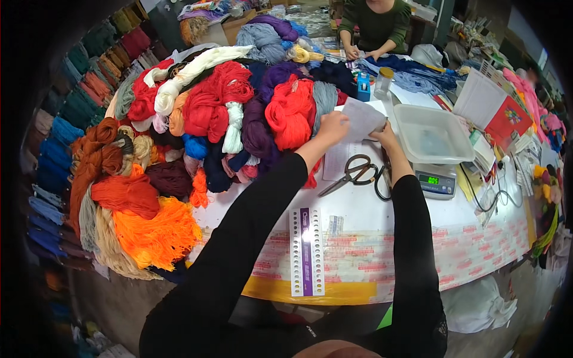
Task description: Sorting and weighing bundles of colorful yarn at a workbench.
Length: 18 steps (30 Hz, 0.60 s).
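Both my arms reach forward over the table to a small stack of white paper sheets (362,118). My left hand (333,127) is closed at the left edge of the sheets, its fingertips partly hidden. The lower right corner is held by my right hand (387,135), with the fingers curled behind the paper. Just below my hands lies a pair of dark-handled scissors (353,174), partly over a written sheet (335,162). A second black-handled tool (383,184) rests under my right wrist. Nearer me is a white and purple card with holes along both sides (307,250).
Heaped yarn skeins (218,98) cover the table's left side. To the right, a clear plastic tub (431,156) sits on a digital scale (437,186). Beyond stand a jar (384,80) and a blue box (363,87). Across the table a person (376,27) handles dark yarn.
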{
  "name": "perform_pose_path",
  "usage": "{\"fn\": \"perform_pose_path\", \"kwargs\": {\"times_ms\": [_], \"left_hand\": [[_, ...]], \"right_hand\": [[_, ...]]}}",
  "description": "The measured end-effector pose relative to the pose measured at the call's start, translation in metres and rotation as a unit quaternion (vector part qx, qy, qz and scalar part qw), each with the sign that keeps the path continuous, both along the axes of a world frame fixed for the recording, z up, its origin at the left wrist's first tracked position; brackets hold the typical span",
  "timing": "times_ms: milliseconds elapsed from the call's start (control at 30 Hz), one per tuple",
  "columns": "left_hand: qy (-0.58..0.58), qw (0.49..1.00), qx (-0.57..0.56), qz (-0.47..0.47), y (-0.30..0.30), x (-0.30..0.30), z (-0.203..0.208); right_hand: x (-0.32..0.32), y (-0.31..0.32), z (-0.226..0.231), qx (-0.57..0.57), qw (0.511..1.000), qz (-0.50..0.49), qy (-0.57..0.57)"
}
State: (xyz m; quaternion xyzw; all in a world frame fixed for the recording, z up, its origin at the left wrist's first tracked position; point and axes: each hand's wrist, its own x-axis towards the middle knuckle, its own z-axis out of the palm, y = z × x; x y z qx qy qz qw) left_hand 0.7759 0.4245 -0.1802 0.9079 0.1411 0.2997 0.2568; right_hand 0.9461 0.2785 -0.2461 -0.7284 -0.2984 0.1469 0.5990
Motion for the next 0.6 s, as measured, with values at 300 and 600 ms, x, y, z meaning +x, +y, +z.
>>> {"fn": "perform_pose_path", "kwargs": {"times_ms": [300,600], "left_hand": [[-0.049,0.893,-0.445,-0.03,0.012,-0.01,0.022],[-0.141,0.915,-0.376,0.043,0.013,-0.005,0.01]], "right_hand": [[-0.016,-0.014,0.004,-0.025,0.999,0.009,0.04],[-0.013,-0.029,-0.024,-0.111,0.989,-0.007,-0.099]]}}
